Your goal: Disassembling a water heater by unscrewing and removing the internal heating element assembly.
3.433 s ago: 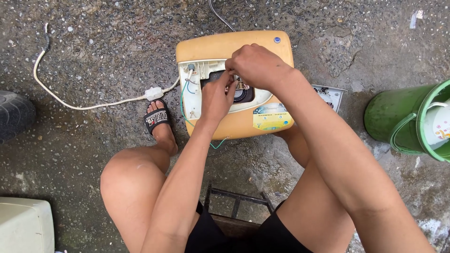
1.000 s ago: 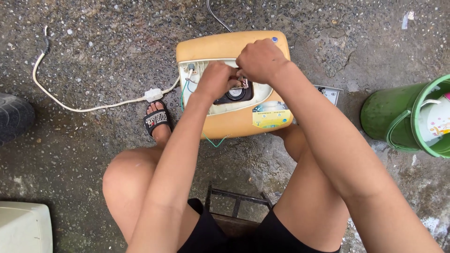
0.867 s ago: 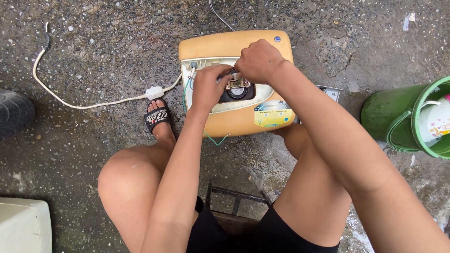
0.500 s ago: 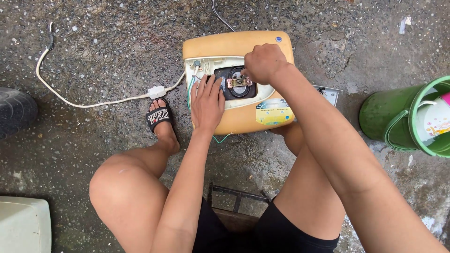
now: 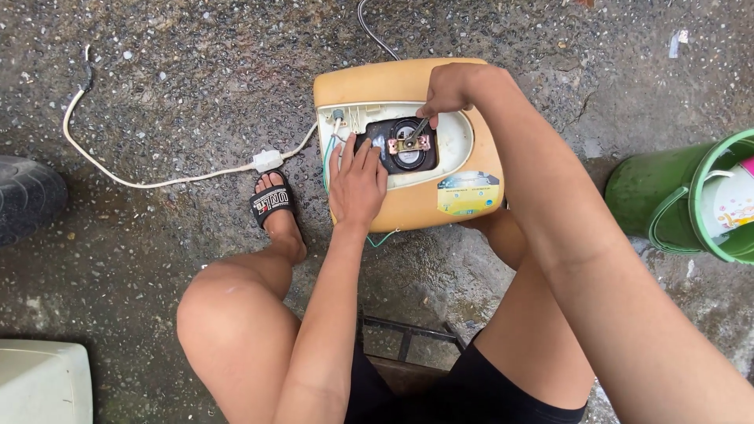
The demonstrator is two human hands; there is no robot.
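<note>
The yellow appliance casing (image 5: 408,141) lies open on the wet concrete floor (image 5: 196,71); the left hand (image 5: 357,184) presses flat, bracing it; the right hand (image 5: 448,88) pinches a thin tool (image 5: 416,129) into its dark cavity; a green bucket (image 5: 691,196) stands right of it.

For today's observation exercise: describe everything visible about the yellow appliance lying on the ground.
The rounded yellow plastic appliance lies flat on wet gravelly concrete. An opened cream panel exposes a dark round part with a brass bracket. The left hand rests flat on it; the right hand pokes a thin tool inside. A white cord runs leftward.
</note>
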